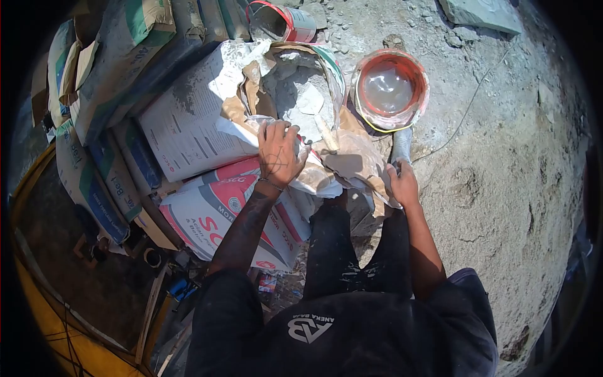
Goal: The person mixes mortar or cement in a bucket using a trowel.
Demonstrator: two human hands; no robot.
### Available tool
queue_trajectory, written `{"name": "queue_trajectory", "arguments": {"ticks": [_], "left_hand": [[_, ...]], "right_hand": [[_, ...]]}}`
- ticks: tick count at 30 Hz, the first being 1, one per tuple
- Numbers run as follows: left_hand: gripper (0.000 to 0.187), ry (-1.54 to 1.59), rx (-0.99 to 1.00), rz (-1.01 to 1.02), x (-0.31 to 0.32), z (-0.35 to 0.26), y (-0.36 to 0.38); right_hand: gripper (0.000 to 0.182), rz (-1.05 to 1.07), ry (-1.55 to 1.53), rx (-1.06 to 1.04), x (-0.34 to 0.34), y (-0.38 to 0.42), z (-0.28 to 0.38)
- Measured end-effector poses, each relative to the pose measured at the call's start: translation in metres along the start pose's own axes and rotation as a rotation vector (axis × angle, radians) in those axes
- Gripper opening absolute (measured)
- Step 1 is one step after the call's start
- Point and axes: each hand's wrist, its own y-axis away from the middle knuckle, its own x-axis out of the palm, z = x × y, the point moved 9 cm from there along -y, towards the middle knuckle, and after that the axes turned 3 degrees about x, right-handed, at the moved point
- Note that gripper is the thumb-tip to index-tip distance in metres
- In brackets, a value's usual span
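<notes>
My left hand (280,152) is curled over the torn edge of an opened paper mortar bag (193,119). Grey powder (295,85) fills the bag's mouth. On it lies a trowel (313,103), its pale handle pointing towards me. My right hand (404,183) is closed at the right edge of the torn brown paper (358,164). Its fingers meet the lower end of a grey, pipe-like thing (402,144), and what they grip is hidden. Just beyond stands a red-rimmed bucket (422,85) with cloudy liquid inside.
Several stacked cement bags (119,69) rise at the left. A printed mortar bag (210,217) lies under the opened one. Another red and white bucket (303,25) tilts at the back. A stone slab (487,14) and a thin wire (468,119) lie on the rough ground (502,207).
</notes>
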Motion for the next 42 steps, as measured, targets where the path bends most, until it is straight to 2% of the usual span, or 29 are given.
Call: {"name": "queue_trajectory", "arguments": {"ticks": [1, 3, 6, 8, 9, 10, 11, 12, 15, 19, 20, 22, 24, 25, 26, 28, 29, 31, 33, 34, 35, 37, 38, 39, 41, 42], "left_hand": [[0.039, 0.003, -0.012, 0.008, 0.000, -0.002, -0.002], [0.040, 0.029, -0.009, -0.009, -0.003, -0.011, -0.003], [0.043, 0.113, -0.063, -0.181, -0.021, -0.033, 0.008], [0.043, 0.157, -0.156, -0.220, -0.023, -0.050, 0.033], [0.043, 0.202, -0.225, -0.269, -0.023, -0.055, 0.044], [0.043, 0.199, -0.224, -0.271, -0.015, -0.063, 0.051], [0.042, 0.239, -0.285, -0.252, -0.001, -0.064, 0.063], [0.042, 0.280, -0.349, -0.223, 0.007, -0.065, 0.075], [0.041, 0.319, -0.388, -0.135, 0.019, -0.064, 0.094], [0.039, 0.311, -0.339, -0.194, 0.013, -0.037, 0.103], [0.038, 0.321, -0.319, -0.217, 0.010, -0.030, 0.104], [0.039, 0.322, -0.343, -0.203, 0.009, -0.022, 0.099], [0.042, 0.374, -0.380, -0.211, 0.017, -0.013, 0.091], [0.042, 0.382, -0.368, -0.224, 0.018, -0.011, 0.084], [0.044, 0.347, -0.311, -0.258, 0.011, -0.014, 0.072], [0.046, 0.383, -0.237, -0.316, 0.018, -0.005, 0.056], [0.048, 0.252, -0.213, -0.288, 0.013, -0.004, 0.044], [0.044, 0.247, -0.260, -0.280, 0.016, 0.011, 0.031], [0.040, 0.278, -0.275, -0.268, 0.022, 0.025, 0.035], [0.036, 0.310, -0.271, -0.274, 0.024, 0.033, 0.037], [0.036, 0.299, -0.280, -0.294, 0.023, 0.041, 0.044], [0.026, 0.421, -0.284, -0.406, 0.017, 0.056, 0.067], [0.029, 0.549, -0.456, -0.460, 0.017, 0.075, 0.081], [0.029, 0.548, -0.456, -0.472, 0.011, 0.081, 0.080], [0.042, 0.389, -0.738, -0.247, 0.020, 0.107, 0.079], [0.059, 0.373, -0.779, -0.148, 0.025, 0.115, 0.069]], "right_hand": [[0.063, 0.097, -0.129, -0.068, 0.005, -0.001, 0.019], [0.073, 0.180, 0.162, -0.360, 0.024, 0.014, 0.063], [0.070, 0.359, 0.417, -0.295, 0.056, 0.027, 0.067], [0.050, 0.279, 0.393, -0.306, 0.073, 0.023, 0.051], [0.050, 0.282, 0.393, -0.310, 0.083, 0.022, 0.040], [0.042, 0.321, 0.434, -0.280, 0.095, 0.022, 0.023], [0.035, 0.367, 0.474, -0.242, 0.107, 0.027, 0.008], [0.035, 0.379, 0.471, -0.232, 0.115, 0.037, 0.002], [0.024, 0.340, 0.425, -0.237, 0.153, 0.048, -0.003], [0.022, 0.393, 0.256, -0.209, 0.262, 0.076, -0.001], [0.024, 0.381, -0.193, -0.179, 0.312, 0.081, -0.012], [0.025, 0.340, -0.633, -0.154, 0.343, 0.089, -0.008], [0.030, 0.354, -0.124, -0.529, 0.342, 0.114, 0.041], [0.030, 0.337, -0.117, -0.535, 0.334, 0.116, 0.057], [0.029, 0.160, -0.326, -0.670, 0.280, 0.123, 0.103], [0.028, -0.042, -0.533, -0.800, 0.229, 0.132, 0.130], [0.026, 0.103, -0.416, -0.744, 0.242, 0.132, 0.132], [0.025, 0.262, -0.298, -0.684, 0.252, 0.130, 0.135], [0.027, 0.599, 0.295, -0.560, 0.287, 0.127, 0.122], [0.034, 0.534, 0.218, -0.414, 0.300, 0.113, 0.096], [0.034, 0.536, 0.225, -0.438, 0.284, 0.115, 0.099], [0.042, 0.512, 0.371, -0.259, 0.218, 0.119, 0.107], [0.042, 0.507, 0.374, -0.269, 0.193, 0.119, 0.117], [0.040, 0.540, 0.428, -0.280, 0.175, 0.119, 0.124], [0.035, 0.429, 0.275, -0.409, 0.137, 0.117, 0.164], [0.032, 0.284, 0.061, -0.521, 0.114, 0.115, 0.193]]}}
